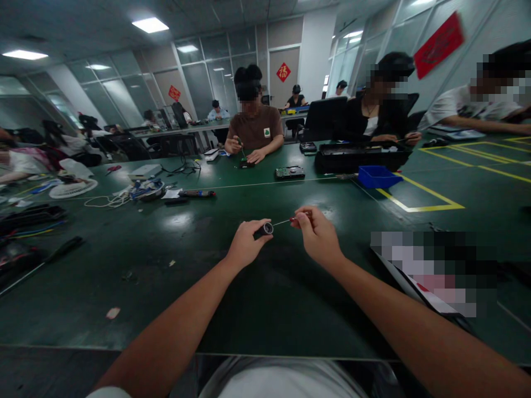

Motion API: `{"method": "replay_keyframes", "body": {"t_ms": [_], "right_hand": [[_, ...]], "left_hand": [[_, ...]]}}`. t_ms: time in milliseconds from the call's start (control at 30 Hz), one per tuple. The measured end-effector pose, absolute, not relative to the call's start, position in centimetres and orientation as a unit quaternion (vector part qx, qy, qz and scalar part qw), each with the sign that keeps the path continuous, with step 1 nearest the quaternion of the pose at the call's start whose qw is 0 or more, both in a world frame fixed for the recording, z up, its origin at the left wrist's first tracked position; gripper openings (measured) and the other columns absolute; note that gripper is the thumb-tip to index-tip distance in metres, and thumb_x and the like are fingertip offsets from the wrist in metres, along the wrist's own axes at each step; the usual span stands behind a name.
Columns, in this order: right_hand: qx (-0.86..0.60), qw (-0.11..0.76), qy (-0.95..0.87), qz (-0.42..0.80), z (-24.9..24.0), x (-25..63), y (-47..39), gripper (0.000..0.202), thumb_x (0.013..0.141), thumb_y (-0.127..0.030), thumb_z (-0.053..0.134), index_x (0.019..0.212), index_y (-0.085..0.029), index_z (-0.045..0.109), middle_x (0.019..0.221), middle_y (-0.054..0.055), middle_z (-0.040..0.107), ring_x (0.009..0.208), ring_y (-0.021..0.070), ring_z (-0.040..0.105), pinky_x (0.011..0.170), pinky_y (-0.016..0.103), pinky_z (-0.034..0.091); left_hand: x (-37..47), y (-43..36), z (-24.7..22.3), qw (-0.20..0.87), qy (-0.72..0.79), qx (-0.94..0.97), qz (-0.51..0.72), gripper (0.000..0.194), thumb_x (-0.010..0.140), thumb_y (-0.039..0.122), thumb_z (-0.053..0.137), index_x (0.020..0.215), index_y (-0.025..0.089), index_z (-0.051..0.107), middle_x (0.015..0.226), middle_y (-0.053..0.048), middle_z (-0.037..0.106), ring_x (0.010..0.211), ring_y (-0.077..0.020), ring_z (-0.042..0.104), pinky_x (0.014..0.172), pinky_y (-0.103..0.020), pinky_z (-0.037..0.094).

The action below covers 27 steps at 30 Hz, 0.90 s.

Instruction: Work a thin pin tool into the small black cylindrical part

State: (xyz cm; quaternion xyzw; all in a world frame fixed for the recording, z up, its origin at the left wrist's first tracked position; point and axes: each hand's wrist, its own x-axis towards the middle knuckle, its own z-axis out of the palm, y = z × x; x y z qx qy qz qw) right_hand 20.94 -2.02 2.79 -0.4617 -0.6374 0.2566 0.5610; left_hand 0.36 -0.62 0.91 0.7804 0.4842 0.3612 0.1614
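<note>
Above the middle of the dark green glossy worktop (265, 298), both hands are raised close together, each clamped on something. The left hand (244, 243) pinches a small dark cylindrical part with a silvery round end (267, 228) between thumb and fingertips. The right hand (317, 235) is closed around a slim screwdriver with a reddish handle (295, 219), whose thin metal shaft reaches across to the cylinder's silvery face. Farther back on the worktop lie a small blue plastic tray (376, 177), a long black case (360, 156) and a flat dark rectangular drive (289, 173). Across from them a person in a brown T-shirt (254, 130) sits with both hands busy over a small dark object.
</note>
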Motion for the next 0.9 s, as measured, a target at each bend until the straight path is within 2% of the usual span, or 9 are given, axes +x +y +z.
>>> {"method": "replay_keyframes", "body": {"t_ms": [267, 900], "right_hand": [[-0.468, 0.522, -0.672, 0.237, 3.01, 20.96, -2.25, 0.024, 0.099, -0.043, 0.045, 0.098, -0.023, 0.058, 0.085, 0.006, 0.073, 0.08, 0.0225, 0.071, 0.074, 0.037, 0.053], [-0.454, 0.551, -0.65, 0.262, 2.75, 20.67, -2.22, 0.025, 0.099, -0.044, 0.046, 0.1, -0.022, 0.058, 0.087, 0.006, 0.072, 0.08, 0.0209, 0.071, 0.074, 0.036, 0.054]], "left_hand": [[0.2, -0.54, 0.78, 0.145, 0.506, 0.773, 0.355, 0.04, 0.086, 0.024, 0.07, 0.126, 0.027, 0.065, 0.129, -0.007, 0.068, 0.122, -0.026, 0.058, 0.115, -0.056, 0.027], [0.33, -0.56, 0.65, 0.157, 0.498, 0.78, 0.346, 0.042, 0.086, 0.025, 0.07, 0.127, 0.029, 0.064, 0.129, -0.007, 0.068, 0.122, -0.0263, 0.058, 0.116, -0.058, 0.025]]}}
